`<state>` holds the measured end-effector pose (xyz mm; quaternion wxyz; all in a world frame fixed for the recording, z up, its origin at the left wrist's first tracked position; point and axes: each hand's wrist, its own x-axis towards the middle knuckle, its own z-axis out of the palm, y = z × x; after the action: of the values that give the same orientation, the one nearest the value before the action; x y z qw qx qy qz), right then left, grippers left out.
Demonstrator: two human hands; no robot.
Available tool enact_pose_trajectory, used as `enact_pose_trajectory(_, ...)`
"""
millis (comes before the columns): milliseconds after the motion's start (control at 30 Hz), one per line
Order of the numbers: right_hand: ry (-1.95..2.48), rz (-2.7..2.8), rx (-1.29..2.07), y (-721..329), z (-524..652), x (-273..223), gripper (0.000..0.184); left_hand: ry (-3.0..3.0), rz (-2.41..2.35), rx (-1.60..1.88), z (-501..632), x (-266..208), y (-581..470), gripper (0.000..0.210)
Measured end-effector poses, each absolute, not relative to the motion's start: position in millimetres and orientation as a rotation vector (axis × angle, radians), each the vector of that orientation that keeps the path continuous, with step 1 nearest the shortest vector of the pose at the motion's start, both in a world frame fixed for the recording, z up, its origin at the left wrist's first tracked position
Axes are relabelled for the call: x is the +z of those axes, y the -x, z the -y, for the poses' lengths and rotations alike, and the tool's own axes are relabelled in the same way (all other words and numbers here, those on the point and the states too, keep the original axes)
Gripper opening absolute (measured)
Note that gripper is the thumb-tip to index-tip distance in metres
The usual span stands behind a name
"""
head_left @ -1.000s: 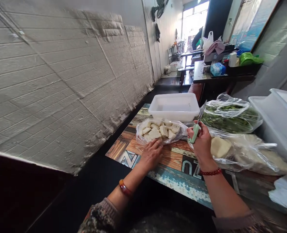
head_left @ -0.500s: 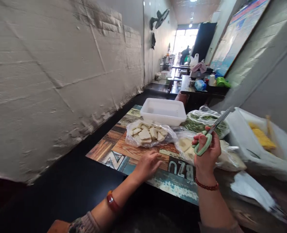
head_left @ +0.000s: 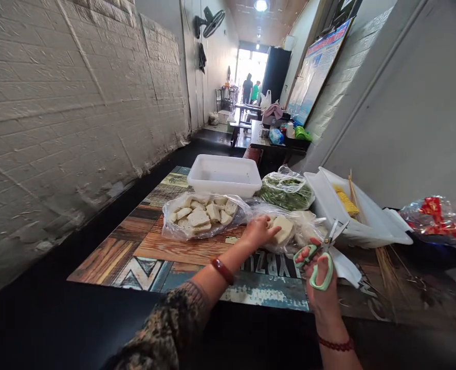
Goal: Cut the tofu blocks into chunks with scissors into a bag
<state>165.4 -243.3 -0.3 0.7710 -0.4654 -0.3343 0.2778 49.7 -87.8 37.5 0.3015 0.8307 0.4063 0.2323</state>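
My right hand (head_left: 320,275) holds a pair of scissors (head_left: 323,281) with pale green handles, thumb and fingers through the loops and the blades spread apart. My left hand (head_left: 256,231) reaches in at a clear bag of pale flat slabs. Its fingers are apart at the left edge of one slab (head_left: 283,229), and I see no firm grip on it. Left of that hand lies an open plastic bag holding thick off-white chunks (head_left: 199,217), perhaps tofu or steamed bread. Behind the chunks stands a white plastic tub (head_left: 224,185).
A bag of green leaves (head_left: 285,192) sits right of the tub. Further right, a white bin (head_left: 370,205) holds a yellow packet and sticks. Thin sticks (head_left: 387,272) and a red-patterned wrapper (head_left: 436,218) lie at right. Two people stand far off near the doorway.
My left hand has moved right and forward to the bag of slabs. The scissors, closed before, now have their blades apart, and the right hand is lower. The view has turned right.
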Motion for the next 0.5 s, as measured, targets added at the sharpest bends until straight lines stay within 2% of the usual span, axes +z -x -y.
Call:
enact_pose_trajectory(133,1.055,0.716,0.589,-160.9,243.1,2.4,0.042,-2.233,-1.214,0.448,89.9,31.6,-66.4,0.043)
enact_pose_trajectory(367,1.166,0.74,0.62,-156.7,233.8,-6.4,0.041,-2.066,-0.999,0.77,109.1,2.8,-59.8,0.03)
enact_pose_trajectory(500,1.224,0.746,0.582,-166.3,225.8,-5.3,0.041,-1.917,-0.882,0.821,112.2,-2.2,-55.0,0.02)
